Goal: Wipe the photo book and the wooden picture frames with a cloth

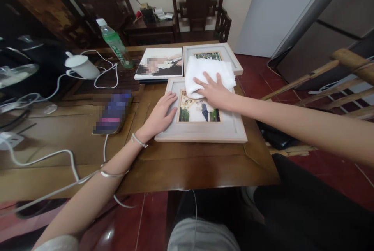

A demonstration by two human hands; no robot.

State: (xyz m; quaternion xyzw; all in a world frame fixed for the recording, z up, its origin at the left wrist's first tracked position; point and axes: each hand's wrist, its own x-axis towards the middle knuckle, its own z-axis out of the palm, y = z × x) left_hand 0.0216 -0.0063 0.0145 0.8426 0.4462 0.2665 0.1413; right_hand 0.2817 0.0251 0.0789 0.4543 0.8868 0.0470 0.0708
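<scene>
A pale wooden picture frame (201, 132) lies flat near the table's front edge, with a small photo (198, 109) set in a wide light mat. My left hand (162, 113) rests flat on its left side, fingers stretched over the border. On its upper right part lies a folded white cloth (209, 66), which also overlaps a second picture frame (235, 56) behind. My right hand (215, 89) presses down on the cloth with its fingers spread apart. Cloth and hand hide the photo's upper right corner and part of the second frame.
Left of the frames are a photo panel (160, 62), a phone (113, 113) on a cable, a green-labelled bottle (117, 44) and a white lidded cup (82, 66). White cables (67, 151) cross the wooden table (175, 165). A wooden chair (324, 83) stands at the right.
</scene>
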